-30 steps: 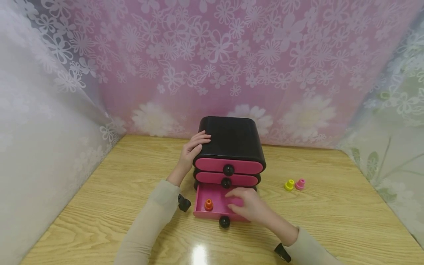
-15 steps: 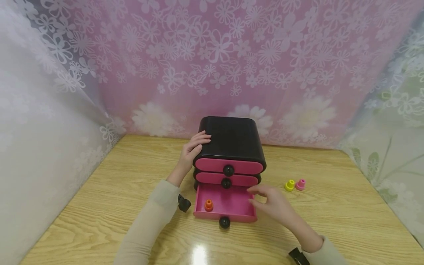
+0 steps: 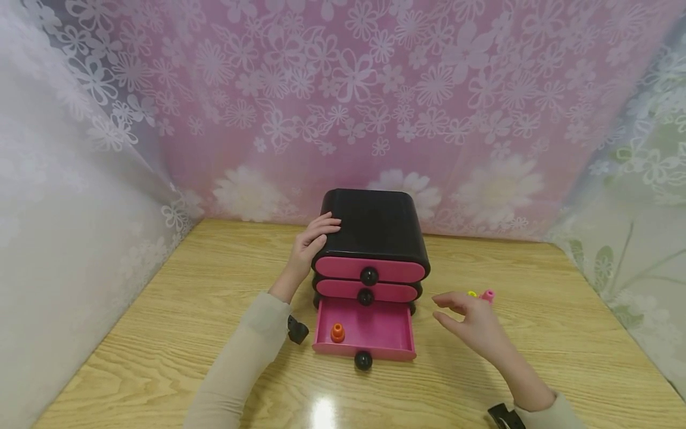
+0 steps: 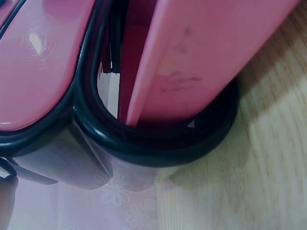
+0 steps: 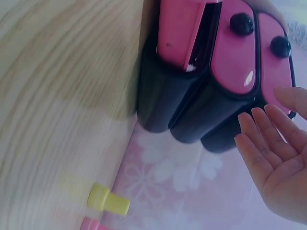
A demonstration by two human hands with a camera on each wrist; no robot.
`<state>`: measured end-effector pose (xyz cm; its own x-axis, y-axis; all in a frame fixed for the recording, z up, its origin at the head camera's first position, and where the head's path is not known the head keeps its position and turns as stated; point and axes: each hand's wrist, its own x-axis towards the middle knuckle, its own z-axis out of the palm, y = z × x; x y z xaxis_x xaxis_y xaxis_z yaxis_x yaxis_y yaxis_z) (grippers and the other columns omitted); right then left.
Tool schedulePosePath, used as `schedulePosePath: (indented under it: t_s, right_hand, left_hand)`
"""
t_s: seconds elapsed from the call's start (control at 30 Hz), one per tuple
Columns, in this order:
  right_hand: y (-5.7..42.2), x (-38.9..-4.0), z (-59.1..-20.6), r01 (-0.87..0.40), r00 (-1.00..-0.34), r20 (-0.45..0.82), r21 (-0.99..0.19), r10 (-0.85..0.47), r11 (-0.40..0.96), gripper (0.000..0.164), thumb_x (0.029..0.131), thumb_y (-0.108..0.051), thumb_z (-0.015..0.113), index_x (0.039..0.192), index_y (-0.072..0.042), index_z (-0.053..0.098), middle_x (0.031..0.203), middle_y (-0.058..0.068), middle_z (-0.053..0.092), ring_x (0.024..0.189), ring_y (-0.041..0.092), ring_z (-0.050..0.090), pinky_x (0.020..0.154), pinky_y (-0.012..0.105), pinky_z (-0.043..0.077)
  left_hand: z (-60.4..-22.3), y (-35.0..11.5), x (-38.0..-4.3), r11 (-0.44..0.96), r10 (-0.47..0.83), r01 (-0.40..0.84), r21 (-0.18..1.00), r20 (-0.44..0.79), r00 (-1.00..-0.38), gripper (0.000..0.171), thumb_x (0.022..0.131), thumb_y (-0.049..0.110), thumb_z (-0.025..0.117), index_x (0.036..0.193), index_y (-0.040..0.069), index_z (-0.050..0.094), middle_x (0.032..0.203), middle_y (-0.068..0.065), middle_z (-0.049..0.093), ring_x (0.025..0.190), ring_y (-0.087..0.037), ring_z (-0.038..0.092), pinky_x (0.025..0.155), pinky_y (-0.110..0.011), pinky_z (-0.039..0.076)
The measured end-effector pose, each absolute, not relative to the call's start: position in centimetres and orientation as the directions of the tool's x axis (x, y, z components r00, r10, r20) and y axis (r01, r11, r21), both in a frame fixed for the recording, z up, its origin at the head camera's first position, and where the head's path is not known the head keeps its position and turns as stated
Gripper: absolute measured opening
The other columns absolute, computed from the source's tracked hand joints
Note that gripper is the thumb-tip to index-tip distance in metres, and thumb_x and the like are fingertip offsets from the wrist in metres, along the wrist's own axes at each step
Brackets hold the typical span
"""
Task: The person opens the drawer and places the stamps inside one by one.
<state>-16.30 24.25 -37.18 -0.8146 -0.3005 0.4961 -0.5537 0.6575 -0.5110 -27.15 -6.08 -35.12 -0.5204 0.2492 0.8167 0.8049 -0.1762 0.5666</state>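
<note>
A black box of stacked pink drawers [image 3: 375, 223] stands mid-table; its bottom drawer [image 3: 375, 322] is pulled out. Inside that drawer, toward the left, sits a small orange stepped peg [image 3: 337, 332]. My left hand [image 3: 311, 238] rests on the box's top left edge, fingers straight. To the right of the drawer, my right hand [image 3: 477, 325] hovers over the table with nothing in it, thumb and fingers apart. Behind it are a yellow peg [image 5: 108, 200] and a pink peg [image 3: 488, 296], the yellow one mostly hidden in the head view. The right wrist view shows the palm with relaxed fingers.
The wooden table [image 3: 214, 310] runs back to a pink flowered curtain [image 3: 348, 107]. Pale flowered cloth also hangs at both sides. Round black knobs [image 3: 363, 360] stick out from the drawer fronts. Black camera mounts [image 3: 297, 329] sit at both wrists.
My right hand has moved from over the open drawer out to the right, close to the yellow and pink pegs. The left hand, box and orange peg have stayed put.
</note>
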Motion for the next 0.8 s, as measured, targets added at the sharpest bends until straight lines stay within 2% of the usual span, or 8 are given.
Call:
schedulePosePath:
  t_s: [0.37, 0.57, 0.7, 0.8]
  right_hand:
    - [26.8, -16.7, -36.6, -0.425, -0.880, 0.436, -0.546, -0.188, 0.722, 0.019, 0.074, -0.001, 0.067, 0.093, 0.002, 0.064, 0.088, 0.015, 0.064, 0.080, 0.030, 0.061, 0.070, 0.041, 0.050]
    - [28.4, -17.3, -36.8, -0.362, -0.908, 0.394, -0.569, -0.142, 0.739, 0.021, 0.078, -0.004, 0.064, 0.097, 0.004, 0.062, 0.091, 0.020, 0.063, 0.081, 0.033, 0.061, 0.067, 0.037, 0.051]
    - [29.4, -17.8, -37.0, -0.337, -0.919, 0.373, -0.571, -0.129, 0.749, 0.022, 0.080, -0.006, 0.063, 0.098, 0.006, 0.061, 0.091, 0.021, 0.063, 0.081, 0.033, 0.061, 0.063, 0.025, 0.051]
    - [30.1, -18.3, -37.2, -0.332, -0.923, 0.358, -0.565, -0.138, 0.756, 0.022, 0.080, -0.005, 0.063, 0.099, 0.006, 0.061, 0.090, 0.020, 0.063, 0.080, 0.032, 0.061, 0.061, 0.022, 0.050]
  left_hand:
    - [-35.1, -6.1, -27.1, -0.180, 0.251, 0.802, 0.569, 0.815, -0.522, 0.026, 0.078, -0.017, 0.032, 0.096, -0.027, 0.047, 0.107, -0.044, 0.041, 0.117, -0.053, 0.023, 0.103, -0.047, 0.017]
    - [-36.3, -6.3, -28.4, -0.191, 0.250, 0.801, 0.567, 0.818, -0.519, 0.027, 0.080, -0.014, 0.034, 0.099, -0.023, 0.050, 0.110, -0.039, 0.044, 0.121, -0.046, 0.026, 0.104, -0.046, 0.017]
    - [-37.2, -6.4, -29.3, -0.188, 0.248, 0.805, 0.563, 0.820, -0.515, 0.029, 0.086, 0.001, 0.038, 0.101, -0.020, 0.053, 0.112, -0.036, 0.047, 0.123, -0.039, 0.028, 0.104, -0.044, 0.018]
    - [-37.3, -6.4, -29.6, -0.182, 0.243, 0.808, 0.560, 0.822, -0.515, 0.041, 0.090, 0.019, 0.042, 0.101, -0.019, 0.053, 0.112, -0.034, 0.048, 0.123, -0.036, 0.029, 0.104, -0.044, 0.018]
